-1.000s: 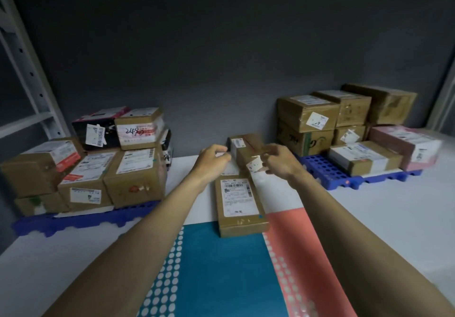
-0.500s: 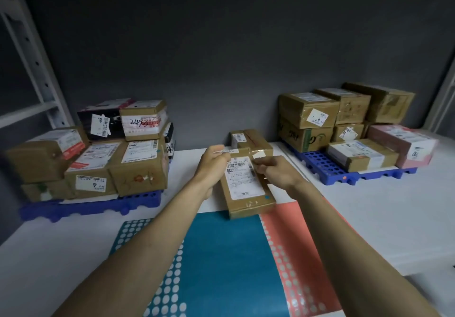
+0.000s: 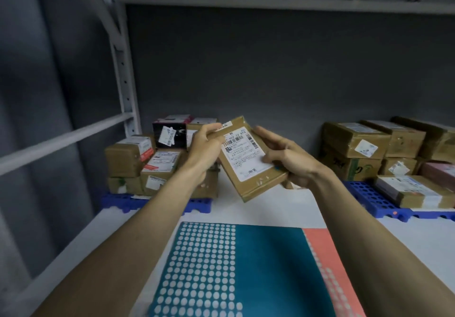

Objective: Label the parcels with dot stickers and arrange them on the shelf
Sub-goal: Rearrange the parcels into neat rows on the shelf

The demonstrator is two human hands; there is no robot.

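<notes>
I see a flat brown parcel [image 3: 248, 161] held up in the air between both hands, above the white surface [image 3: 283, 208] and tilted so its printed white label [image 3: 246, 155] faces me. My left hand [image 3: 205, 148] has its grip closed on the parcel's upper left corner: the fingers curl over the top edge, right beside a small white tag at that corner. My right hand [image 3: 288, 159] grips the parcel's right side, the thumb pressed onto the label's right edge and the fingers wrapped underneath, out of sight. So the parcel sits squarely between the two grips, its lower end free and pointing down toward me.

Below it, near me on the surface, lie a teal sticker sheet [image 3: 246, 272] with rows of pale dots and, touching its right edge, a pink sticker sheet [image 3: 327, 262], also dotted.

To the left a stack of boxes [image 3: 147, 164] stands on a blue tray [image 3: 123, 202], partly hidden by my left forearm. To the right another stack of boxes [image 3: 369, 149] sits on a second blue tray [image 3: 366, 198]. A grey shelf frame [image 3: 123, 75] rises at the left, with a shelf board overhead.
</notes>
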